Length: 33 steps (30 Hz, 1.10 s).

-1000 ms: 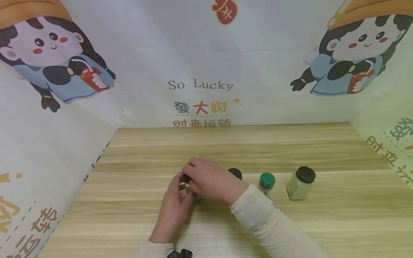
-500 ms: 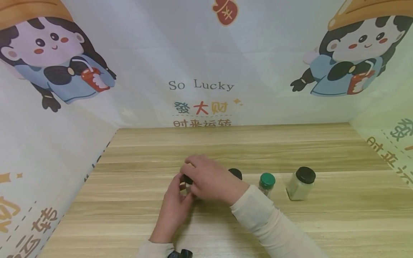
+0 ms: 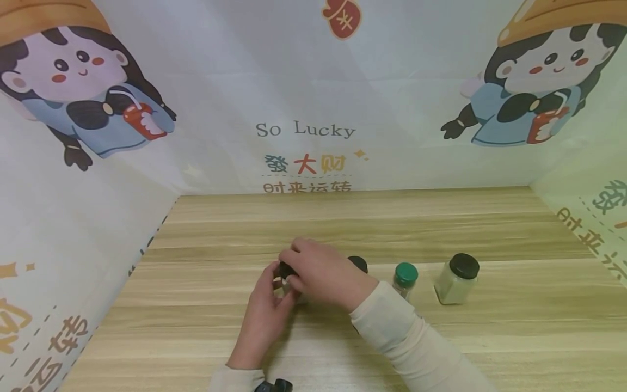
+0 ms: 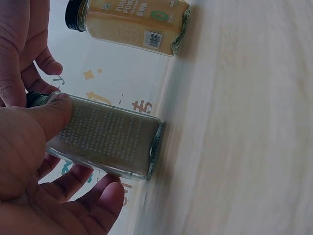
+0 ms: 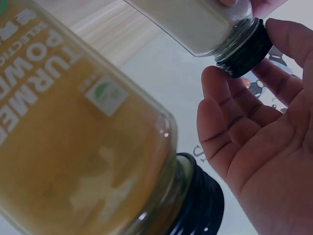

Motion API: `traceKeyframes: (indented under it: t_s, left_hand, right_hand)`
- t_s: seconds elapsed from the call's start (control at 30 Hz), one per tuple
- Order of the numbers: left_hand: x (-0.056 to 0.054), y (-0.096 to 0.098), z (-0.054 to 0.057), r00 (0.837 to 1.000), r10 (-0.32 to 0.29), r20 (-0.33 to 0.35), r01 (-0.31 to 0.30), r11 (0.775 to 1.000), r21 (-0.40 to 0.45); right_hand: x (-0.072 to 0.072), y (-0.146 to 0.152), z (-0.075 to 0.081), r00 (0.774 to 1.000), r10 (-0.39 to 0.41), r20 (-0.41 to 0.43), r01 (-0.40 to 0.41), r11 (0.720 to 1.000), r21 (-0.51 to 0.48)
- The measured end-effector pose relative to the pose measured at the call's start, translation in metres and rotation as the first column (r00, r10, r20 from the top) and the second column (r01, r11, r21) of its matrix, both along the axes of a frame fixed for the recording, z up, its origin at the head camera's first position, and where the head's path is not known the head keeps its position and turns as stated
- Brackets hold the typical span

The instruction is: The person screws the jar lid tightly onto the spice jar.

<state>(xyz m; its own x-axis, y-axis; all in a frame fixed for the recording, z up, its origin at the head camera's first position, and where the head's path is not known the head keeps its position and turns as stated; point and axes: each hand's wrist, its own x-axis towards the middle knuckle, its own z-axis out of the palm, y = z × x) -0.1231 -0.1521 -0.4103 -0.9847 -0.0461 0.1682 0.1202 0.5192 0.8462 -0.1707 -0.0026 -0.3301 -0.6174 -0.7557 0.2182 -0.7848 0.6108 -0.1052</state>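
Note:
My left hand (image 3: 264,316) grips a square glass spice jar (image 4: 105,134) filled with pale powder, thumb on one side and fingers round the other. Fine print covers the face seen in the left wrist view. Over its top, my right hand (image 3: 325,272) holds the black screw lid (image 5: 244,49) between thumb and fingers. The lid sits on the jar's neck. Close beside stands a jar of turmeric powder (image 5: 88,132) with a black lid; in the head view the right hand hides most of it.
To the right on the wooden table (image 3: 514,326) stand a small green-capped bottle (image 3: 405,276) and a black-lidded jar of pale powder (image 3: 455,283). A printed cloth (image 3: 220,81) hangs at the back and sides.
My right hand has shifted slightly left and then back right around the lid, its fingers changing position. The left hand and the other jars stay where they were.

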Motion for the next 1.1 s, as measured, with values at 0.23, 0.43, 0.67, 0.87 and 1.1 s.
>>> traceKeyframes:
  t_s: [0.23,0.43,0.67,0.87,1.1]
  left_hand:
    - [-0.0001,0.0004,0.0001,1.000,-0.002,0.009,0.002,1.000,0.001]
    - [0.0023,0.0000,0.0006,1.000,-0.010,0.008,0.010,1.000,0.004]
    - [0.0022,0.0007,0.0016,1.000,0.004,0.013,-0.004,1.000,-0.006]
    - [0.0005,0.0008,0.0012,1.000,0.003,0.010,-0.003,1.000,0.003]
    - [0.0016,0.0004,0.0012,1.000,-0.008,0.003,0.008,1.000,-0.011]
  right_hand:
    - [-0.0007,0.0014,-0.0008,1.000,0.015,-0.006,-0.015,0.999,-0.032]
    - [-0.0012,0.0000,-0.0008,0.997,0.079,-0.007,-0.079,0.997,-0.005]
    - [0.0002,-0.0003,0.0008,0.998,0.038,0.041,-0.037,0.999,-0.009]
    - [0.0005,0.0005,0.0001,0.999,-0.003,0.042,0.003,1.000,-0.017]
    - [-0.0014,0.0017,-0.0016,0.999,0.051,0.001,-0.050,0.998,-0.041]
